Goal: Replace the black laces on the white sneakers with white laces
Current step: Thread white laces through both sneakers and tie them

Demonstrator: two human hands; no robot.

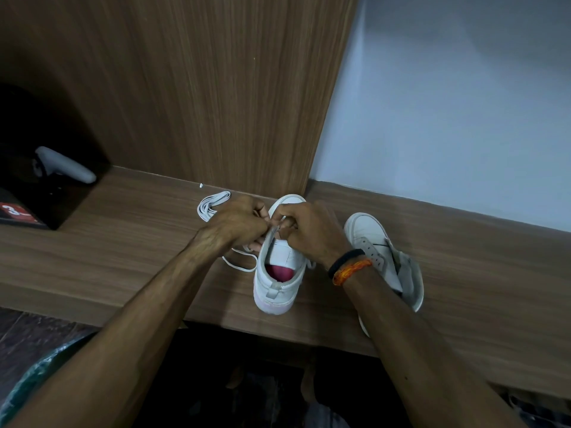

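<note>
A white sneaker (275, 282) with a pink insole stands upright on the wooden shelf (123, 242), heel toward me. Over its eyelets, my left hand (238, 223) and my right hand (309, 230) both pinch a white lace (244, 265), which trails in a loop to the shoe's left. A second white sneaker (370, 233) lies tilted on its side to the right, partly behind my right wrist, with a short black mark on it. A bundled white lace (211, 203) lies behind my left hand. My fingers hide the eyelets.
A black box (46, 193) with a grey handle-shaped object (66, 165) on it sits at the shelf's left. A wooden panel (200, 88) and a pale wall (448, 103) rise behind the shelf. A small white scrap (201, 185) lies by the panel.
</note>
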